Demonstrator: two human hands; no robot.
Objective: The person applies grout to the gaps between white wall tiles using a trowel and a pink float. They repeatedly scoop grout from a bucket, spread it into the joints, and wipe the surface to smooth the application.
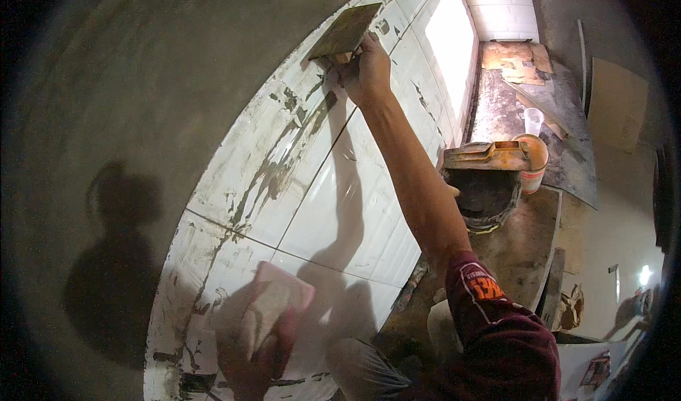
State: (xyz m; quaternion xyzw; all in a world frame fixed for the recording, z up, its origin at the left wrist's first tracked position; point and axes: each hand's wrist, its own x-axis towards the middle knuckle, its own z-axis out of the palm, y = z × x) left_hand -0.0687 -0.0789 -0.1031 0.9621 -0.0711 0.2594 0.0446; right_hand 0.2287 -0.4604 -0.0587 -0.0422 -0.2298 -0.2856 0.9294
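My right hand (366,71) is raised to the upper part of the white tiled wall, fingers closed round the handle of a flat rectangular float (347,30). Its board lies close to the upper tile edge, by the grey plaster. Dark mortar smears (273,167) mark the white tiles (319,209) below it. Lower down, a pink rectangular pad (298,287) is against the tiles. What looks like my left hand (261,323) is closed on that pad, dim and in shadow, so its fingers are hard to make out.
Right of my arm stands a black mortar tub (489,195) with a worn orange-brown tool (489,156) across its rim. Beside it are an orange bucket (535,156) and a translucent cup (533,121). Cardboard (616,103) leans farther right. A bright window opening (452,39) breaks the wall.
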